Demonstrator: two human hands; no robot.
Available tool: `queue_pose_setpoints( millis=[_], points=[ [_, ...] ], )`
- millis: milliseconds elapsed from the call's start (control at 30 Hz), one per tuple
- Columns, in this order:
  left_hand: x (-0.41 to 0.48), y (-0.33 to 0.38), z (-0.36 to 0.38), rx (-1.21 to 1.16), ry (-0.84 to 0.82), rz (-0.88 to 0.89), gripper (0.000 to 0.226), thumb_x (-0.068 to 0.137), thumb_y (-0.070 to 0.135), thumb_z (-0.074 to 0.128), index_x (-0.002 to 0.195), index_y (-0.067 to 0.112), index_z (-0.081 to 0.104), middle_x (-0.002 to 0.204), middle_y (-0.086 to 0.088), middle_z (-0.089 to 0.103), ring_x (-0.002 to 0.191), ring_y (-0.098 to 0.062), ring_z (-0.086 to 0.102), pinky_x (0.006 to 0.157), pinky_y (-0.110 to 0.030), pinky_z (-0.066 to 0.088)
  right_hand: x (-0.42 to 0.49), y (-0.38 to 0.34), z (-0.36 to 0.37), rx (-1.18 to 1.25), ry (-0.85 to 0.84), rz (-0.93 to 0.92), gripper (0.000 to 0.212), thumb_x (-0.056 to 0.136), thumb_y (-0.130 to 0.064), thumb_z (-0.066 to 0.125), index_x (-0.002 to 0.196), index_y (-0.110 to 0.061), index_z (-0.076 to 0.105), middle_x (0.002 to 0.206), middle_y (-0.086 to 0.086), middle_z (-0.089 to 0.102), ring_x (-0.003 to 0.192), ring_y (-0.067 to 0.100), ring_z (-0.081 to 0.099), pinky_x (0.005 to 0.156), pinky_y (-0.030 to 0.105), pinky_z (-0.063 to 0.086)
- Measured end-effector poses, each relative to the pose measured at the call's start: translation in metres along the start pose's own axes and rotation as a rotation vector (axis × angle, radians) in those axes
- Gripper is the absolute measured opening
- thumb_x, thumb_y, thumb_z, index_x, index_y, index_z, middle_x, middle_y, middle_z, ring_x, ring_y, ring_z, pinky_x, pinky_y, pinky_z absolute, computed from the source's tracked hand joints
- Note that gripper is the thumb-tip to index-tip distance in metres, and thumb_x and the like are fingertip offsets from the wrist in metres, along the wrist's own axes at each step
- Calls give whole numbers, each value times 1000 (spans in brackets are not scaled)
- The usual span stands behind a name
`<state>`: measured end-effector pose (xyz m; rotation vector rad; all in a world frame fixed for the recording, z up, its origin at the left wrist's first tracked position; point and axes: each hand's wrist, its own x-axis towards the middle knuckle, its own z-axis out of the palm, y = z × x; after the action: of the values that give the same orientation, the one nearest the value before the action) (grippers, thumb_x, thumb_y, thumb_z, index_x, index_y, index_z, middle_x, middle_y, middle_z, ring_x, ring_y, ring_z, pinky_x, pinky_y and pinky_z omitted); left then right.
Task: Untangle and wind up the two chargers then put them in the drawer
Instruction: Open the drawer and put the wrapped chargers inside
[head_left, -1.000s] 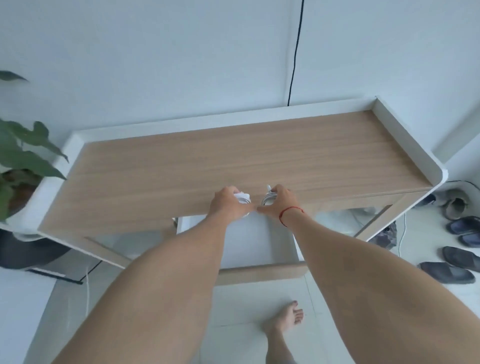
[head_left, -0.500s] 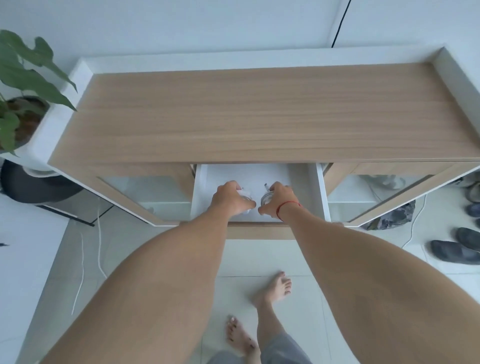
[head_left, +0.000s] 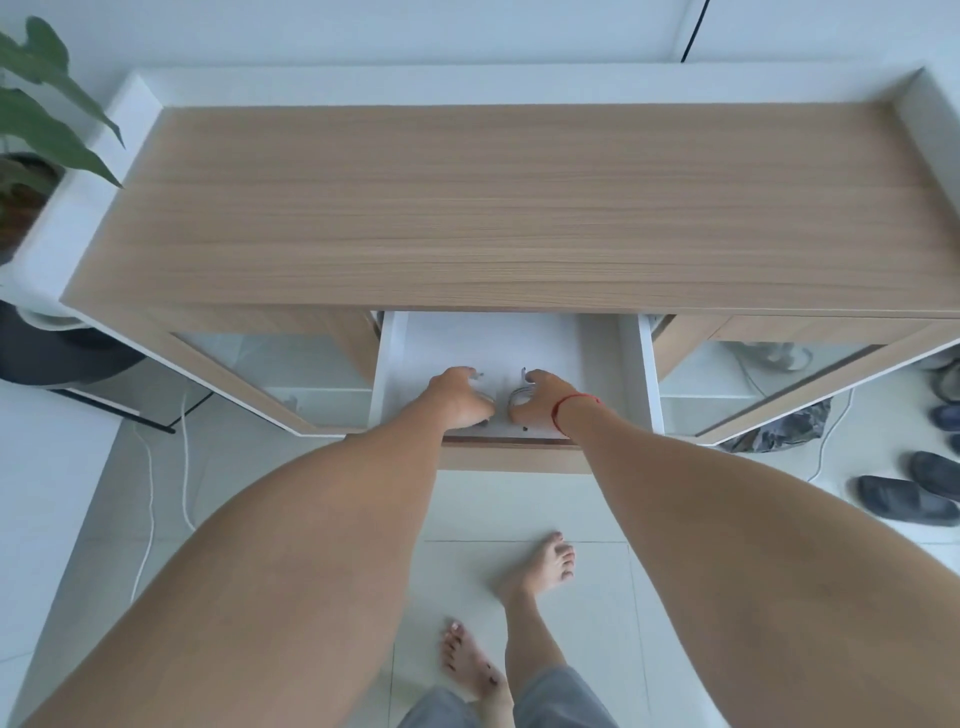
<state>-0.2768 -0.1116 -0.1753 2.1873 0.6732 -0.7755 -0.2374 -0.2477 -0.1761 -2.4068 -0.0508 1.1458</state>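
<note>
Resting inside the open white drawer (head_left: 631, 364), left hand (head_left: 460, 397) and right hand (head_left: 537, 397) each clamp fingers on a coiled charger (head_left: 519, 396).

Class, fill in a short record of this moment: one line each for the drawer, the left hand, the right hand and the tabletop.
drawer: open, white inside
left hand: down in the drawer, curled over a coiled white charger cable
right hand: down in the drawer, curled over a second coiled cable
tabletop: bare wood
</note>
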Motion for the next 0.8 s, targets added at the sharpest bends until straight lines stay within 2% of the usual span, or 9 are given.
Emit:
queue_pose_setpoints(
  millis=[100, 200, 267, 367, 433, 533, 667, 733, 800],
  points=[
    [-15, 4, -9, 141, -111, -9, 77, 66, 38, 67, 140, 41, 43, 146, 11, 42, 125, -19, 48, 103, -32, 40, -19, -3, -14, -110, -135, 0, 57, 90, -23, 53, 145, -18, 37, 145, 2, 40, 129, 22, 44, 100, 26, 37],
    [-30, 5, -13, 376, -252, 13, 73, 70, 43, 69, 138, 45, 44, 148, 11, 36, 130, -19, 42, 106, -34, 39, -34, -4, -20, -442, -251, -41, 74, 78, -27, 63, 147, -26, 36, 148, 1, 39, 131, 26, 43, 106, 39, 41],
    [-37, 2, -11, 490, -308, 45, 75, 71, 42, 74, 140, 39, 45, 145, 10, 42, 129, -19, 44, 106, -36, 40, -34, -2, -14, -510, -286, -62, 79, 74, -28, 69, 146, -28, 37, 147, -3, 42, 130, 23, 46, 105, 40, 43],
    [-33, -10, -1, 386, -135, 73, 68, 60, 30, 88, 122, 29, 61, 129, 5, 59, 113, -20, 59, 98, -36, 48, -32, 7, -6, -395, -92, -118, 80, 70, -23, 82, 141, -22, 46, 141, 0, 46, 126, 22, 51, 102, 38, 47],
    [-32, -13, 2, 331, 5, 101, 68, 53, 27, 91, 115, 27, 62, 122, 4, 59, 108, -21, 61, 93, -34, 50, -31, 11, -6, -336, 34, -144, 90, 64, -23, 87, 142, -21, 43, 141, 4, 43, 129, 25, 46, 103, 41, 45],
    [-29, -9, 1, 352, 205, 198, 71, 54, 28, 91, 117, 24, 58, 119, 0, 53, 112, -23, 55, 89, -34, 47, -33, 14, -14, -323, 183, -176, 93, 63, -27, 88, 142, -21, 38, 139, 7, 38, 131, 27, 38, 104, 41, 41],
    [-22, 5, -3, 383, 437, 293, 68, 59, 27, 88, 117, 21, 54, 118, -4, 49, 114, -24, 48, 90, -33, 42, -28, 11, -20, -339, 431, -239, 77, 72, -22, 81, 138, -21, 40, 140, 6, 35, 130, 25, 34, 102, 34, 36],
    [-18, 10, -5, 407, 553, 330, 72, 62, 26, 86, 122, 22, 48, 121, -3, 43, 117, -24, 43, 93, -31, 38, -22, 8, -22, -381, 562, -243, 78, 76, -17, 76, 141, -21, 33, 147, 8, 26, 135, 27, 28, 105, 34, 33],
    [-12, 14, -7, 431, 655, 363, 85, 63, 28, 86, 134, 23, 39, 132, -5, 36, 123, -26, 38, 99, -31, 34, -13, 4, -28, -399, 617, -236, 86, 79, -13, 72, 147, -22, 21, 157, 11, 11, 144, 29, 14, 113, 37, 25]
  ],
)
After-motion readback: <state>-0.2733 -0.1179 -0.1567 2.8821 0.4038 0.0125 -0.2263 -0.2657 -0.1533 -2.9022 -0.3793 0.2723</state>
